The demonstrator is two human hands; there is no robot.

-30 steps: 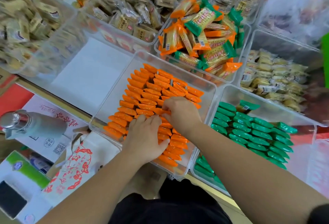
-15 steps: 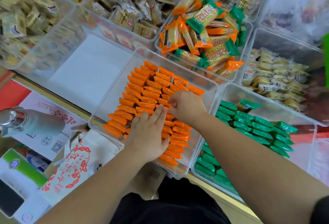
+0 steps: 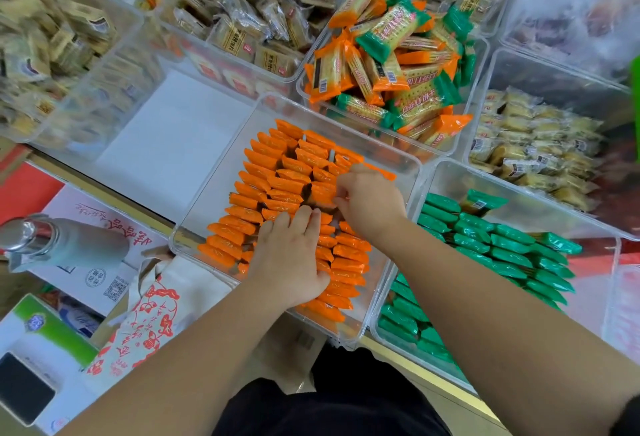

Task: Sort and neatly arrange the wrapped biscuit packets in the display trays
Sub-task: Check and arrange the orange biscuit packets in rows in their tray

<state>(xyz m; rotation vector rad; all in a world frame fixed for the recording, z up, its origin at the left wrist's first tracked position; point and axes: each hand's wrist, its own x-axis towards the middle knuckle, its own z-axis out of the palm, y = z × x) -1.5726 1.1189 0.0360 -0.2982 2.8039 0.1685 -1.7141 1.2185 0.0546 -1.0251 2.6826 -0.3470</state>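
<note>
A clear tray [image 3: 221, 172] in front of me holds orange biscuit packets [image 3: 263, 179] standing on edge in several rows. My left hand [image 3: 291, 255] lies flat with straight fingers pressing on the near rows. My right hand [image 3: 367, 203] is farther in, its fingers curled and pinching an orange packet in the right-hand row. To the right, another clear tray [image 3: 440, 176] holds rows of green packets [image 3: 502, 248]. Behind, a tray [image 3: 304, 89] is heaped with loose orange and green packets [image 3: 391, 55].
Trays of beige and yellow packets [image 3: 533, 145] fill the back and right. A clear tray [image 3: 69, 131] at left shows a white bottom. A steel flask [image 3: 52, 245], a printed cloth bag [image 3: 149, 314] and a tissue box [image 3: 45, 338] lie at lower left.
My right hand has moved farther into the orange tray along the right row. My left hand stays pressed on the near rows, shifted slightly.
</note>
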